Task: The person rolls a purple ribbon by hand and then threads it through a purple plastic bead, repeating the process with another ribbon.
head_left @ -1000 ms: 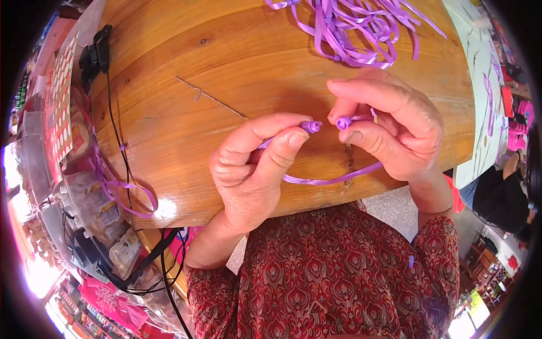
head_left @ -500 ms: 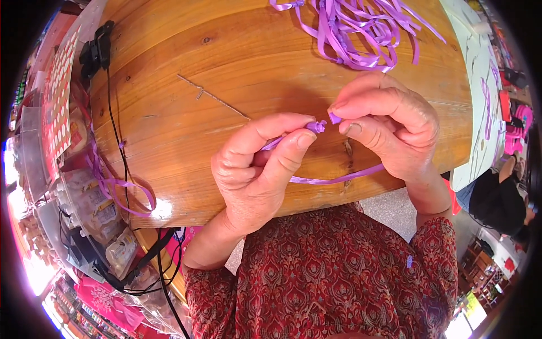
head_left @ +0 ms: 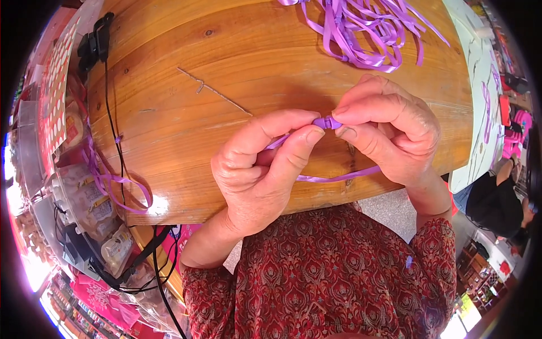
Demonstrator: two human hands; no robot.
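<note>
My left hand (head_left: 257,169) pinches one half of a small purple plastic clasp (head_left: 326,123) between thumb and forefinger, with purple ribbon running back from it. Between the thumb and fingers of my right hand (head_left: 398,127) is the clasp's other half, mostly covered by the fingertips. The two halves meet end to end; whether they are locked together I cannot tell. A loop of the purple ribbon (head_left: 339,178) hangs below the hands, over the front part of the wooden table (head_left: 169,130).
A heap of purple ribbons (head_left: 361,34) lies at the far right. A thin twisted wire (head_left: 217,93) rests left of my hands. Along the left side are a black cable (head_left: 107,113), a loose ribbon (head_left: 135,183) and plastic bags (head_left: 116,248). A person in black (head_left: 494,203) is at right.
The two clasp halves, apart before, have come together. My right hand stays nearly in place while my left fingertips have shifted slightly right toward it.
</note>
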